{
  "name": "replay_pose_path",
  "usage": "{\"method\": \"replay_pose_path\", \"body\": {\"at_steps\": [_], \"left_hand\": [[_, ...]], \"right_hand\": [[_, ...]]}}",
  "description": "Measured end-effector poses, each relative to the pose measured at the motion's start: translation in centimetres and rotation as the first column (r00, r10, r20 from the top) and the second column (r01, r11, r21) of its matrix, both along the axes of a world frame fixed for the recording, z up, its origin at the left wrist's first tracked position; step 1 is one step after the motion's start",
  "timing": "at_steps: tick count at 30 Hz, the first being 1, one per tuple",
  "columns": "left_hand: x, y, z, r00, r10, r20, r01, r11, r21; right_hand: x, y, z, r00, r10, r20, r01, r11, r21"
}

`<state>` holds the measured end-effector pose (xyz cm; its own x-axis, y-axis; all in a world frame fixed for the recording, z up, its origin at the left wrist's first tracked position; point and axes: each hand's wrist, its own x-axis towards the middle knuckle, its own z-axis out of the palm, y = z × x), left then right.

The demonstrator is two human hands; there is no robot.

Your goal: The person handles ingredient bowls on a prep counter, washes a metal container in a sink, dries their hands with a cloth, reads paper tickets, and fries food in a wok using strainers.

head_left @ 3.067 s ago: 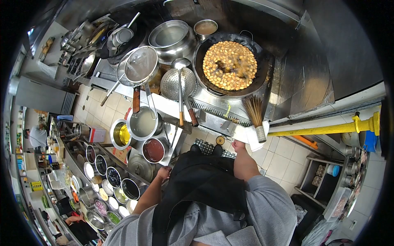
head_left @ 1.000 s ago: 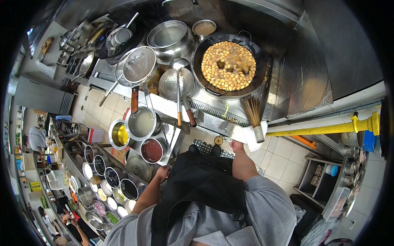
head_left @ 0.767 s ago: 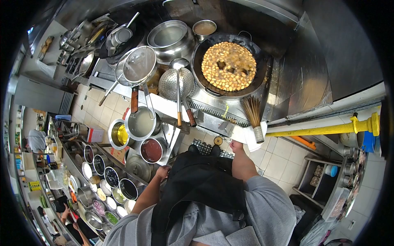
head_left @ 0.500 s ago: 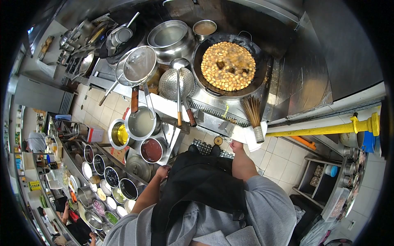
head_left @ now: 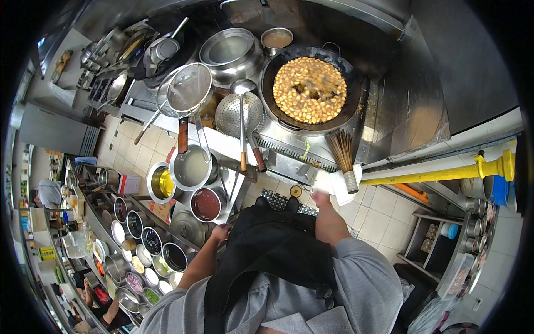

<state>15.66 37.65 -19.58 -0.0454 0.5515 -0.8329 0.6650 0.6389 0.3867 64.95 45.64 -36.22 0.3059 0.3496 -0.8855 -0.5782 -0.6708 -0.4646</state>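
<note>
My left hand (head_left: 221,232) hangs low beside my apron, close to the edge of the left counter; its fingers are mostly turned from view. In front of me on the right, my right hand (head_left: 321,198) is smeared by motion, so its fingers do not show clearly. It is near a white cloth (head_left: 337,182) at the stove's front edge. On that cloth lies the handle of a bamboo wok brush (head_left: 344,158). Beyond, a black wok (head_left: 269,83) holds many pale golden, nut-like pieces (head_left: 308,92) in bubbling liquid.
A ladle (head_left: 242,122), a perforated skimmer (head_left: 228,114) and a fine strainer (head_left: 189,86) lie left of the wok. Pots with yellow oil (head_left: 163,182) and dark red sauce (head_left: 206,204) stand nearer. A yellow pipe (head_left: 434,177) crosses at right. Co-workers are at far left.
My right hand has shifted slightly and blurred. The bubbling patches in the wok have changed shape. At far left, co-workers' arms and bodies have moved. My left hand stays put.
</note>
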Motion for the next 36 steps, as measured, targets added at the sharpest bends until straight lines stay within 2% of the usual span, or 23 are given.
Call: {"method": "replay_pose_path", "body": {"at_steps": [5, 7, 11, 14, 16, 19, 21, 22, 23, 24, 25, 27, 28, 29, 30, 31, 32, 34, 35, 36], "left_hand": [[-0.4, 0.0, -0.7, 1.0, -0.013, 0.027, 0.012, 1.0, 0.016], [-0.6, 0.0, -1.1, 0.998, -0.056, -0.04, 0.056, 0.998, 0.014], [-1.5, -0.3, -2.9, 0.992, -0.108, -0.057, 0.112, 0.992, 0.064], [-0.6, 0.1, -0.9, 0.989, -0.145, -0.035, 0.147, 0.987, 0.069], [0.0, 0.3, 0.1, 0.995, -0.09, -0.045, 0.092, 0.995, 0.04], [0.5, 0.6, 1.1, 0.994, -0.075, -0.075, 0.075, 0.997, -0.002], [-0.4, 0.1, -0.6, 0.997, -0.077, -0.029, 0.079, 0.996, 0.044], [-0.6, -0.1, -1.4, 0.997, -0.08, 0.013, 0.079, 0.993, 0.092], [-0.9, -0.1, -2.3, 0.997, -0.082, 0.015, 0.08, 0.992, 0.092], [-1.0, -0.2, -2.8, 0.993, -0.115, -0.021, 0.117, 0.988, 0.101], [-1.2, -0.2, -3.4, 0.987, -0.147, -0.057, 0.153, 0.982, 0.107], [-1.5, -0.2, -4.5, 0.982, -0.167, -0.088, 0.179, 0.971, 0.155], [-1.5, -0.3, -4.8, 0.975, -0.186, -0.119, 0.207, 0.957, 0.203], [-1.6, -0.2, -5.1, 0.976, -0.186, -0.114, 0.206, 0.957, 0.204], [-1.2, 0.3, -4.8, 0.98, -0.153, -0.124, 0.176, 0.964, 0.199], [-1.1, 0.8, -4.7, 0.984, -0.12, -0.134, 0.144, 0.97, 0.195], [-0.9, 1.4, -4.7, 0.985, -0.117, -0.13, 0.141, 0.971, 0.195], [-0.6, 2.5, -4.4, 0.999, -0.002, -0.038, 0.01, 0.974, 0.224], [-0.5, 3.2, -3.9, 0.999, 0.0, -0.035, 0.008, 0.975, 0.224], [0.0, 4.0, -2.4, 1.0, -0.014, -0.017, 0.017, 0.979, 0.203]], "right_hand": [[0.2, -0.2, -1.6, 1.0, -0.02, 0.01, 0.02, 1.0, -0.005], [0.2, -0.2, -1.4, 1.0, -0.029, 0.009, 0.029, 1.0, -0.011], [0.1, 0.0, -0.8, 1.0, -0.024, 0.003, 0.024, 0.999, -0.023], [0.1, 0.1, -0.6, 1.0, -0.019, 0.003, 0.019, 1.0, -0.014], [0.2, 0.0, -0.9, 1.0, -0.021, -0.001, 0.021, 1.0, 0.002], [0.4, -0.3, -2.8, 0.996, 0.075, 0.051, -0.075, 0.997, -0.002], [1.1, -0.9, -5.4, 0.888, 0.427, 0.169, -0.428, 0.903, -0.035], [1.1, -0.8, -3.9, 0.888, 0.426, 0.172, -0.426, 0.904, -0.037], [0.9, -0.7, -2.4, 0.853, 0.5, 0.149, -0.486, 0.865, -0.121], [0.5, -0.4, -0.3, 0.813, 0.57, 0.119, -0.542, 0.816, -0.203], [0.1, -0.4, 1.7, 0.813, 0.57, 0.12, -0.542, 0.816, -0.203], [-0.6, -0.4, 4.3, 0.529, 0.847, 0.056, -0.803, 0.521, -0.291], [-1.0, -0.6, 4.9, 0.402, 0.915, 0.026, -0.86, 0.387, -0.333], [-1.5, -0.5, 5.5, 0.402, 0.915, 0.028, -0.858, 0.387, -0.338], [-2.4, 0.0, 7.0, 0.043, 0.995, 0.087, -0.946, 0.068, -0.316], [-3.3, 0.4, 8.0, -0.321, 0.935, 0.149, -0.912, -0.263, -0.314], [-4.3, 0.6, 9.0, -0.324, 0.935, 0.147, -0.91, -0.266, -0.318], [-6.3, 1.0, 11.0, -0.507, 0.731, 0.457, -0.862, -0.432, -0.265], [-7.2, 1.3, 12.3, -0.51, 0.73, 0.455, -0.86, -0.434, -0.267], [-8.1, 1.8, 14.6, -0.38, 0.768, 0.515, -0.919, -0.375, -0.12]]}}
